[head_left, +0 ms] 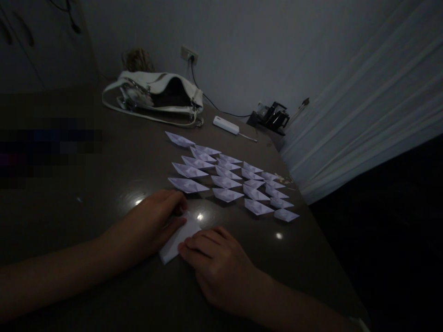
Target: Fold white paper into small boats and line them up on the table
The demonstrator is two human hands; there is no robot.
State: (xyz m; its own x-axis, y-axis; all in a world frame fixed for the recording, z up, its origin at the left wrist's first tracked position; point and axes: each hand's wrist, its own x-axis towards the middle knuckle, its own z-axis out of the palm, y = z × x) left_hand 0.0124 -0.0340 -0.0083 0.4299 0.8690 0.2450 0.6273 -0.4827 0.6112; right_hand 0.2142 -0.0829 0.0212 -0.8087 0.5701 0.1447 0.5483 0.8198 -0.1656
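Paper [178, 240], white and folded, lies on the bench [297, 267] between the two hands, just on the near side of the rows of paper boats [226, 182]. The right hand [219, 260] has its fingers drawn together, pinched on the sheet's right edge. The left hand [161, 216] touches the opposite edge, thumb laid along it and fingers curled near the far corner; whether it grips, I cannot tell. Beyond the boats sits an open white bag [148, 78].
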